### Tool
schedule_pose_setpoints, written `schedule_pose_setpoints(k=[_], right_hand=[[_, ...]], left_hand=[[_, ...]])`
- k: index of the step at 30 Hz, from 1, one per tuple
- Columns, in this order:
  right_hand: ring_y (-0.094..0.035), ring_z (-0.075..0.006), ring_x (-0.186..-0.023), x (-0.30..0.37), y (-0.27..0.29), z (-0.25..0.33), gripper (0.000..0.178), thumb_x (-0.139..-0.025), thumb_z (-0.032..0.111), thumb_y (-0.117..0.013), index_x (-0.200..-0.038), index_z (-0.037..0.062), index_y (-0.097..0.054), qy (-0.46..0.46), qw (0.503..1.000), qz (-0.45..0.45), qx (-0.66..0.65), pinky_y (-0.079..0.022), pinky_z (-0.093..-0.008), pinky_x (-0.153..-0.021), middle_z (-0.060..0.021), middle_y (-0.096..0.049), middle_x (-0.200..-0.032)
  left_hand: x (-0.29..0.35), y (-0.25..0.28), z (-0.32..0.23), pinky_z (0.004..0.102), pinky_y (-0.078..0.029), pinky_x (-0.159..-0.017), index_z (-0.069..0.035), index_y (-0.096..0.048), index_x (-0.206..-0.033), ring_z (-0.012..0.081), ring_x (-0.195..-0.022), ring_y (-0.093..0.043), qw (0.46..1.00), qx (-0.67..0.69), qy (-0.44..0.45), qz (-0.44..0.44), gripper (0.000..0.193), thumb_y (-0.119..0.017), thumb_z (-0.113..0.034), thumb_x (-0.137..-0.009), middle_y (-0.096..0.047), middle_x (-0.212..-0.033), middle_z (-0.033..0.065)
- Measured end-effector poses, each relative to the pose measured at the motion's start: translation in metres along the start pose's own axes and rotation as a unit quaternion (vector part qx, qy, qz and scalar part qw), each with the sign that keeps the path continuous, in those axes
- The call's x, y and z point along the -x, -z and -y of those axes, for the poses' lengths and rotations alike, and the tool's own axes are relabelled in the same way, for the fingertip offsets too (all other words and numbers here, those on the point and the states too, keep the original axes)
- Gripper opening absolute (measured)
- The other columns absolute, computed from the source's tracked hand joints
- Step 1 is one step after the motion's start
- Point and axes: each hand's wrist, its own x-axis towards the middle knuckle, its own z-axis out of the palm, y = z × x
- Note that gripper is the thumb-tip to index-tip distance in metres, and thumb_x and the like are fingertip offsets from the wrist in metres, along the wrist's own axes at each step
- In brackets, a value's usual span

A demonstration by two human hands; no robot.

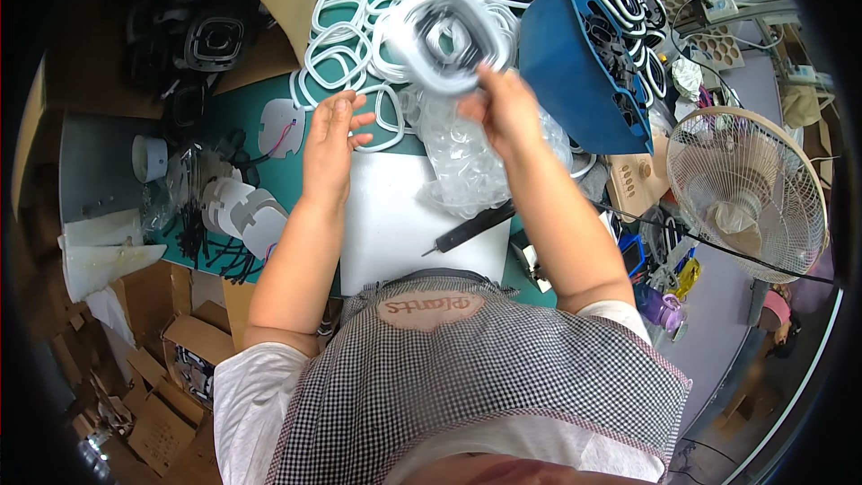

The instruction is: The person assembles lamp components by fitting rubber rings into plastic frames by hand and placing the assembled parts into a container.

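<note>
"Head view: what is the right hand [512, 115] doing?"

"It is pinching a rounded-square white frame with a dark inner ring [469, 47]. The thumb and fingers grip its near right edge."

"Where is that frame?"

"It is up over the far middle of the green table [238, 108], a bit left of the right hand. It looks blurry, so I cannot see its small parts."

"And the left hand [332, 135]?"

"It is spread, with its fingers a little apart. It is just left of a white rounded-square ring [398, 117] on the table."

"What is on the far side?"

"Lots of white rounded rings [339, 33] lie in rows there. To the right is a tilted blue plastic bin [558, 72] with black parts [611, 49] in it."

"What is under the hands?"

"A heap of crinkly clear plastic bags [462, 157] lies just near of the frame. Nearer is a smooth white sheet [382, 224]. A black stick-shaped tool with a thin tip [473, 226] lies on it, tip toward the left."

"What about the sides?"

"Flat whitish curved pieces [235, 205] lie on the left. A round fan with a pale wire cage [750, 198] stands on the right."
</note>
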Motion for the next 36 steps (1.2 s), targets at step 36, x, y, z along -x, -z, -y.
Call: schedule_pose_setpoints(k=[36], right_hand=[[-0.065, -0.0158, -0.076, -0.044, -0.048, -0.069, 0.028, -0.085, 0.01, -0.065, -0.112, 0.0044, -0.065, 0.164, 0.88, 0.143, 0.422, -0.052, -0.0263, -0.07, -0.0095, -0.07, -0.095]], left_hand=[[-0.216, 0.296, 0.015, 0.0448, -0.047, -0.094, -0.013, -0.05, -0.129, 0.0363, -0.109, -0.059, 0.634, -0.719, 0.054, -0.281, 0.045, -0.056, -0.031, -0.088, -0.059, -0.121, 0.0197]])
